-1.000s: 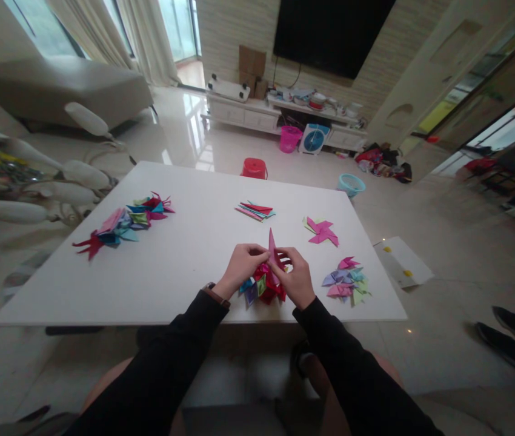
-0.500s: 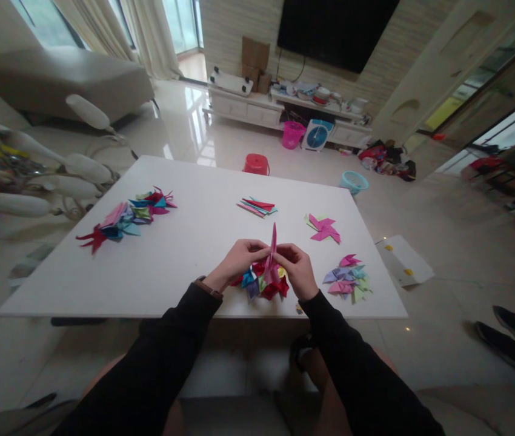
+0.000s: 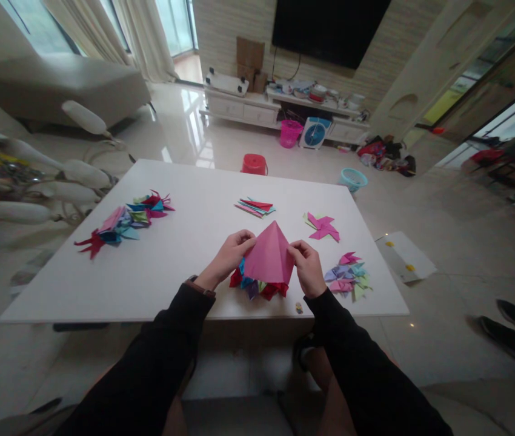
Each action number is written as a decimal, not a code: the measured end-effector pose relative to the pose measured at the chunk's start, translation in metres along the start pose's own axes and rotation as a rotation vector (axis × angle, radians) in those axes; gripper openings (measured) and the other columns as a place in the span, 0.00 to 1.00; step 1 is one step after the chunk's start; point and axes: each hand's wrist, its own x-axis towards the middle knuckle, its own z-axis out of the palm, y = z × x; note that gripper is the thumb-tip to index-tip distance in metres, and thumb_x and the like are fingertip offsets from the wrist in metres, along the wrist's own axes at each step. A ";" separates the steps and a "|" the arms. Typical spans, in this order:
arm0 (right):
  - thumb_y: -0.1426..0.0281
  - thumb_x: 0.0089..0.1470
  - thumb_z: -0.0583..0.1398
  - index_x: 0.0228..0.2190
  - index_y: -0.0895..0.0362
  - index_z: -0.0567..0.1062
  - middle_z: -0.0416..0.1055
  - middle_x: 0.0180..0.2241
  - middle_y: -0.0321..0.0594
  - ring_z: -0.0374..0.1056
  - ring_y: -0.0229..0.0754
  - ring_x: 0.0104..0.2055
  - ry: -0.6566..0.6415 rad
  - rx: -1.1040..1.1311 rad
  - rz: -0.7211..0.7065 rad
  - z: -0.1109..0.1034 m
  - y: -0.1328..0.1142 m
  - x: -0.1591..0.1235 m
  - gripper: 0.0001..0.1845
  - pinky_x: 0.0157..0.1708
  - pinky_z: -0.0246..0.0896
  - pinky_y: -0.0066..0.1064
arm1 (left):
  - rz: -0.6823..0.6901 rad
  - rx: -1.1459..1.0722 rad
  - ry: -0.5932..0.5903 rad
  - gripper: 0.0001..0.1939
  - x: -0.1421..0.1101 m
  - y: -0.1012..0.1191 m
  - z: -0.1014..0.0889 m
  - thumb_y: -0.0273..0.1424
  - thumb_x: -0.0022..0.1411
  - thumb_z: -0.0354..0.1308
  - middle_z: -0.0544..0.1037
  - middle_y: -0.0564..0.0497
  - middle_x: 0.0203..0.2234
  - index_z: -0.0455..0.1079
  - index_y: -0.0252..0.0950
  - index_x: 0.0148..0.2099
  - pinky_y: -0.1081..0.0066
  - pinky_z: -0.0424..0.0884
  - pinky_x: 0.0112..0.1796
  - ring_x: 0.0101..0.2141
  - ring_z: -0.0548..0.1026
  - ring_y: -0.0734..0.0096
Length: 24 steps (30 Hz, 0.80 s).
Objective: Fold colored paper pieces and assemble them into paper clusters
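A pink sheet of origami paper (image 3: 270,257), creased down its middle and pointed at the top, is spread between my two hands. My left hand (image 3: 238,248) pinches its left edge. On the opposite edge, the fingers of my right hand (image 3: 303,260) are closed. Behind and below the paper lies a pile of folded paper pieces (image 3: 252,289) in red, blue, purple and other colours, partly hidden by it. A small yellowish item (image 3: 299,307) lies near the table's front edge, too small to name.
The white table (image 3: 162,290) also bears a stack of folded strips (image 3: 255,207), a pink pinwheel shape (image 3: 323,227), folded pieces (image 3: 348,275) on the right and a colourful row (image 3: 125,221) on the left. A red stool (image 3: 254,163) stands beyond.
The pink paper was narrow and folded upright between my fingers; now it is opened out wide. My hands have moved apart, each still gripping an edge.
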 end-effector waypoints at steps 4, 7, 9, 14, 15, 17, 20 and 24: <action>0.61 0.51 0.64 0.25 0.54 0.73 0.68 0.24 0.33 0.62 0.39 0.29 -0.004 -0.020 -0.033 0.002 -0.002 -0.001 0.10 0.31 0.59 0.30 | 0.013 0.008 0.007 0.14 -0.001 0.000 0.005 0.39 0.56 0.64 0.69 0.56 0.23 0.67 0.35 0.33 0.75 0.59 0.28 0.25 0.65 0.77; 0.61 0.51 0.64 0.26 0.55 0.73 0.69 0.25 0.33 0.62 0.39 0.29 -0.016 -0.006 -0.026 0.003 0.000 -0.001 0.10 0.32 0.60 0.30 | 0.018 0.013 0.010 0.13 -0.002 -0.002 0.010 0.38 0.54 0.65 0.71 0.55 0.23 0.68 0.35 0.35 0.75 0.63 0.29 0.26 0.68 0.76; 0.61 0.51 0.64 0.26 0.55 0.73 0.69 0.25 0.33 0.62 0.38 0.29 -0.031 0.006 -0.004 0.003 0.002 -0.001 0.10 0.32 0.60 0.30 | 0.035 0.019 0.032 0.12 -0.003 -0.003 0.011 0.35 0.53 0.65 0.73 0.55 0.25 0.68 0.35 0.35 0.75 0.64 0.29 0.26 0.70 0.76; 0.61 0.50 0.66 0.26 0.55 0.74 0.69 0.25 0.32 0.62 0.37 0.28 -0.047 0.056 0.039 0.002 0.008 -0.001 0.11 0.31 0.60 0.29 | 0.057 0.137 0.025 0.09 -0.005 -0.001 0.012 0.33 0.55 0.62 0.79 0.48 0.32 0.76 0.33 0.37 0.73 0.68 0.31 0.29 0.73 0.73; 0.61 0.50 0.67 0.25 0.55 0.74 0.69 0.25 0.32 0.62 0.37 0.28 -0.049 0.067 0.045 0.002 0.008 -0.001 0.11 0.31 0.60 0.28 | 0.040 0.148 0.020 0.10 -0.006 0.001 0.012 0.33 0.56 0.61 0.80 0.48 0.33 0.78 0.33 0.37 0.73 0.68 0.31 0.29 0.74 0.72; 0.61 0.49 0.67 0.25 0.55 0.74 0.69 0.25 0.32 0.62 0.37 0.28 -0.059 0.086 0.056 0.003 0.009 -0.001 0.12 0.31 0.60 0.28 | 0.007 0.135 0.017 0.13 -0.008 0.004 0.014 0.36 0.57 0.61 0.81 0.47 0.33 0.80 0.33 0.38 0.72 0.70 0.33 0.31 0.74 0.71; 0.59 0.49 0.67 0.25 0.56 0.74 0.71 0.26 0.33 0.64 0.37 0.29 -0.073 0.101 0.069 0.004 0.008 -0.002 0.13 0.32 0.61 0.29 | 0.005 0.126 0.007 0.16 -0.010 0.005 0.017 0.40 0.56 0.65 0.81 0.46 0.34 0.79 0.32 0.39 0.72 0.72 0.34 0.32 0.76 0.69; 0.59 0.48 0.68 0.25 0.56 0.75 0.73 0.29 0.33 0.66 0.37 0.31 -0.081 0.150 0.076 0.006 0.006 -0.002 0.14 0.35 0.63 0.29 | 0.019 0.127 -0.016 0.16 -0.010 0.000 0.019 0.36 0.52 0.68 0.81 0.46 0.34 0.78 0.31 0.40 0.71 0.72 0.33 0.31 0.77 0.69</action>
